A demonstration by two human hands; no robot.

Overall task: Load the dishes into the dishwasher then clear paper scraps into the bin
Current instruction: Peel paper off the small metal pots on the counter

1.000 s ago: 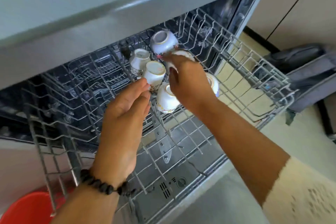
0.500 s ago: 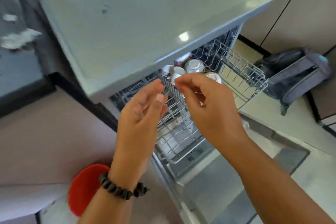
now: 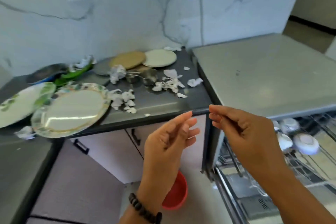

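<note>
Green-leaf patterned plates [image 3: 72, 109], white paper scraps [image 3: 169, 82], red bin [image 3: 177, 193], dark grey counter [image 3: 163, 99]

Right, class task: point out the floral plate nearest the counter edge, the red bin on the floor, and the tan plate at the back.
floral plate [image 3: 72, 109]: head view, on its pale centre.
red bin [image 3: 179, 192]: head view, on its inner wall.
tan plate [image 3: 128, 59]: head view, on its flat middle.

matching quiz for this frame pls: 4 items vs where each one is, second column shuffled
1. floral plate
2. red tub
3. white cups
4. cable

A. in the dishwasher rack
B. on the floor under the left hand
C. running down the wall
D. overhanging the counter edge

Pairs: 1-D, 2-B, 3-A, 4-C
</note>
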